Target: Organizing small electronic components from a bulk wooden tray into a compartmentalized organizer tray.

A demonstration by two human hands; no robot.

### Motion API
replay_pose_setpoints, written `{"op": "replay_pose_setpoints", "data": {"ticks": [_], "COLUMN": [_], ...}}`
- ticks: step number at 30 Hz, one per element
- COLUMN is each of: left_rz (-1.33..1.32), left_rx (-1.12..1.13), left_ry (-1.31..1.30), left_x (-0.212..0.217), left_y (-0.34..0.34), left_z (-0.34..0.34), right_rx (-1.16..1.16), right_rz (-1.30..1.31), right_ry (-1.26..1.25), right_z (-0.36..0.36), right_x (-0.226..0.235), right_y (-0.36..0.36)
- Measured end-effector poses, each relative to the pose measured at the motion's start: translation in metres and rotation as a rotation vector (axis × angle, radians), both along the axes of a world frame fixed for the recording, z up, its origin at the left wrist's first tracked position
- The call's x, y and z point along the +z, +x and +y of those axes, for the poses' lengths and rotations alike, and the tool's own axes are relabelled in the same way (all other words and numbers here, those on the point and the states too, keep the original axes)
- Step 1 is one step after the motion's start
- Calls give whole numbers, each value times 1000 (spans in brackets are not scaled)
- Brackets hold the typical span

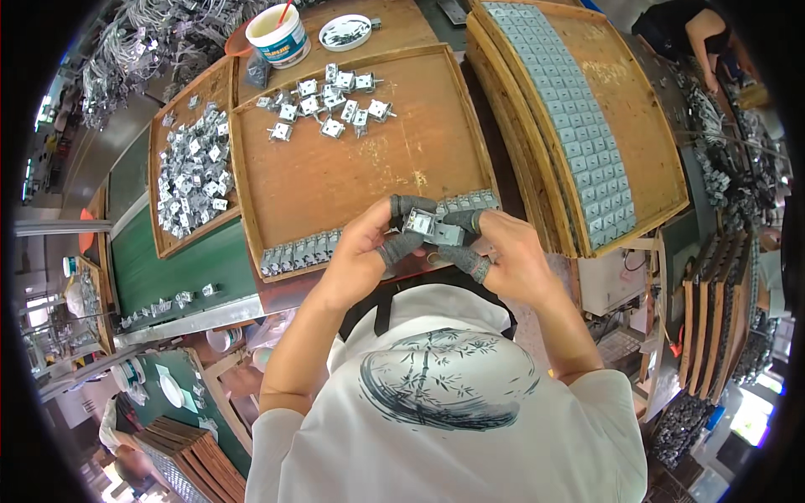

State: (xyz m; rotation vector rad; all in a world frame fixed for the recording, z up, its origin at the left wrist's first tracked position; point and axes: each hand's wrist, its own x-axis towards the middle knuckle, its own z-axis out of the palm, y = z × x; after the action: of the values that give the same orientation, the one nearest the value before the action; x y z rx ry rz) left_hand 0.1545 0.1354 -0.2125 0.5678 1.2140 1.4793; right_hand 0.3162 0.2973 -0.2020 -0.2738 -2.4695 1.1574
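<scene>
My left hand [360, 247] and my right hand [513, 251] meet close to my body, above the near edge of a wooden tray [327, 180]. Dark grey sleeves cover the thumb and index finger of each. Between the left fingertips is a small silvery box-shaped metal part [419, 222] with a pale face. The right fingertips pinch its grey metal end [447, 234]; whether this is a separate piece, I cannot tell. A row of similar metal parts [302, 253] lines the tray's near edge, partly hidden by my hands. More lie loose in a cluster [327, 101] at its far side.
Left, a smaller tray [159, 201] holds a heap of such parts. Stacked trays [579, 239] stand right, the top one bearing rows of grey pieces. Behind are a white tub [281, 42], a round lid [345, 32] and bundled wires [142, 50]. Another person's arm [700, 50] shows far right.
</scene>
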Motion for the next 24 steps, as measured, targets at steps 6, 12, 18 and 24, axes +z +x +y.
{"op": "replay_pose_setpoints", "data": {"ticks": [6,12,18,24], "left_rz": [351,-40,137,71], "left_rx": [41,76,56,112], "left_ry": [82,-2,33,35], "left_x": [-17,-23,-23,-23], "left_y": [8,8,5,4], "left_z": [3,2,12,28], "right_rx": [-55,27,25,-76], "right_rz": [-10,-57,-114,-155], "right_ry": [165,94,115,-53], "right_z": [-1,5,13,27], "right_x": [1,3,7,0], "right_y": [-8,-7,-9,-6]}}
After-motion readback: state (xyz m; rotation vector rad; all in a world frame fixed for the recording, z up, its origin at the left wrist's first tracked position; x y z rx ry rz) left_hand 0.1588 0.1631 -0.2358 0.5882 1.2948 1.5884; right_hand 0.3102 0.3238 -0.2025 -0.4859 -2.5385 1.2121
